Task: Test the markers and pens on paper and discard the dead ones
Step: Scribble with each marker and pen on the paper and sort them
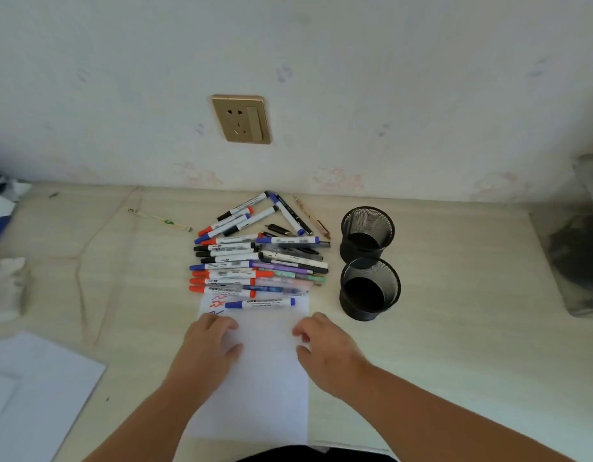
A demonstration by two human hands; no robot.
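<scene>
Head view: white paper sheet (pixel 261 378) lies on the pale desk (pixel 455 328), far end tucked under the pile of markers and pens (pixel 255 258). Red and blue test scribbles (pixel 217 303) sit at the sheet's far left corner. One blue-capped marker (pixel 260 303) lies crosswise on the paper, just nearer than the pile. Left hand (pixel 210 345) rests palm-down on the sheet's left edge, fingers loosely spread, grasping nothing. Right hand (pixel 325 345) sits at the right edge, fingers curled but empty, near the marker without touching it. Two black mesh cups (pixel 368 261) stand right of the pile. Wall socket (pixel 241 119) above.
</scene>
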